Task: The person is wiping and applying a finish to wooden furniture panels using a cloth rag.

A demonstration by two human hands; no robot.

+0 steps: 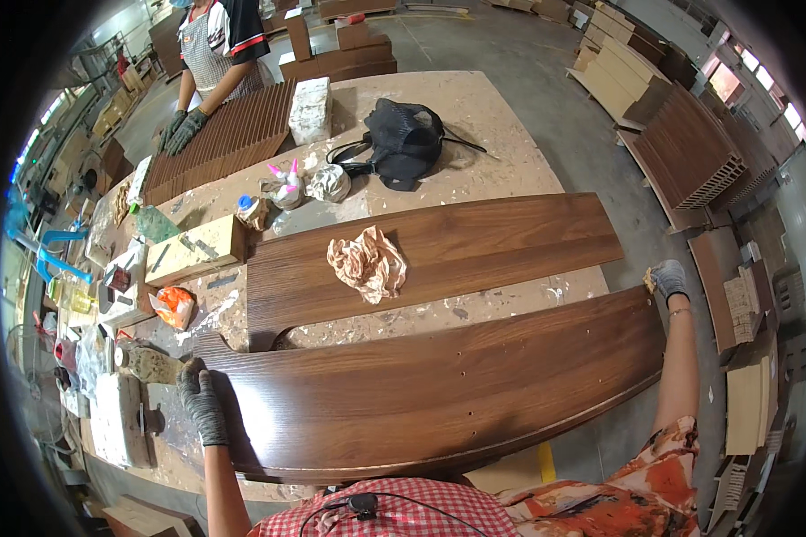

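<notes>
Brown wood-grain board (pixel 439 385) lies across the near side of the worktable (pixel 510 116), its right end jutting past the table edge over the floor. The gloved left hand (pixel 203 403) is at its left end, fingers together, slightly bent; whether it grips cannot be told. The gloved right hand (pixel 669 279) curls around a small tan piece (pixel 649 280) at the far right corner. Bare tabletop separates a second board (pixel 510 237). Beyond the left hand lies a stained bottle (pixel 148 364), contents unclear.

On table (pixel 506 125): two wide wood-grain panels (pixel 421 385), one pinkish wad (pixel 368 265).
</notes>
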